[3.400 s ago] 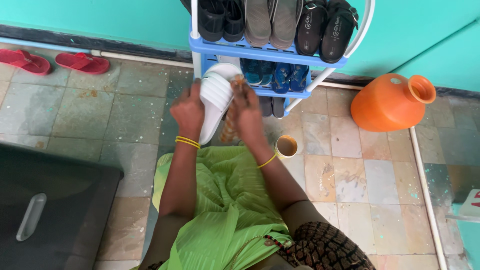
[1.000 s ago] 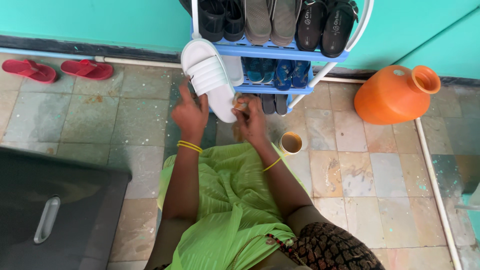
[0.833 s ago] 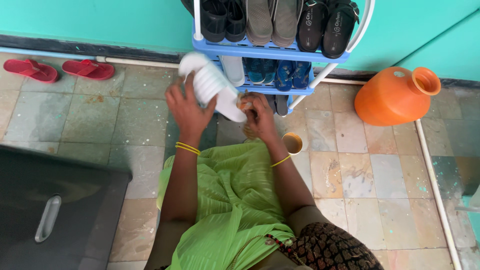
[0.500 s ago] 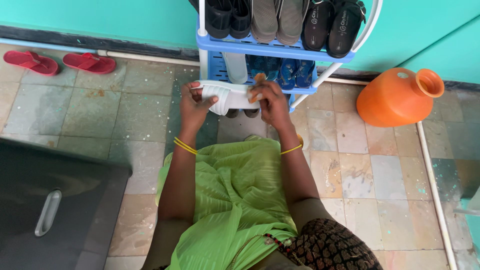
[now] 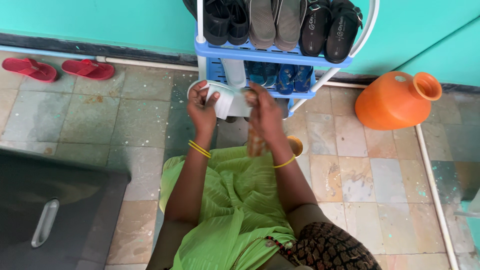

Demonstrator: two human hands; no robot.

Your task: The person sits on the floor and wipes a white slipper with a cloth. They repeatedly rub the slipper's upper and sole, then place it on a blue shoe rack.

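Note:
My left hand [image 5: 202, 107] grips one end of a white ribbed slide sandal [image 5: 226, 100], held sideways in front of the blue shoe rack [image 5: 270, 52]. My right hand [image 5: 265, 112] presses a brownish cloth [image 5: 256, 142] against the sandal's other end; the cloth hangs down below the hand. A small cup of brown liquid [image 5: 295, 146] stands on the floor just right of my right wrist, partly hidden by it. A second white sandal [image 5: 234, 72] stands upright on the rack's lower shelf.
The rack holds black and grey sandals on top and blue ones below. An orange clay pot [image 5: 397, 100] lies to the right. Two red flip-flops [image 5: 55, 68] sit by the wall at left. A dark case with a handle [image 5: 47, 210] fills the lower left.
I turned the white sandal from upright to sideways and brought it lower. My right hand with the cloth moved along its end, and the cloth now hangs down.

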